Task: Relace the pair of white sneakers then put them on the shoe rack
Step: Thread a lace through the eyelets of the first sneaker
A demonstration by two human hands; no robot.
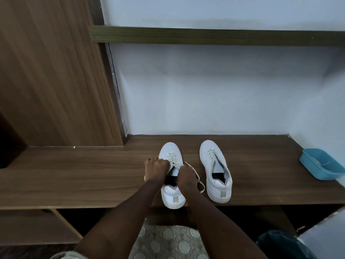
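1. head view: the two white sneakers stand side by side on the wooden bench (84, 176), toes to the wall and heels to the person, so the lacing faces up and is easy to reach.
2. the left sneaker (170, 149) is the one in work. its heel reaches the front edge of the bench, close to the body.
3. the left hand (155, 169) lies on this shoe's left side, fingers curled at the eyelets. it seems to pinch the lace (197, 177) there and to steady the shoe.
4. the right hand (186, 174) is over the opening with curled fingers and pinches the other part of the lace. the free end falls in a loop between the shoes.
5. the right sneaker (214, 171) stands apart, untouched, its upper eyelets open. i judge it waits for its turn.
6. a blue plastic tub (321, 166) sits well apart at the right end.
7. which piece is the shoe rack i cannot tell.
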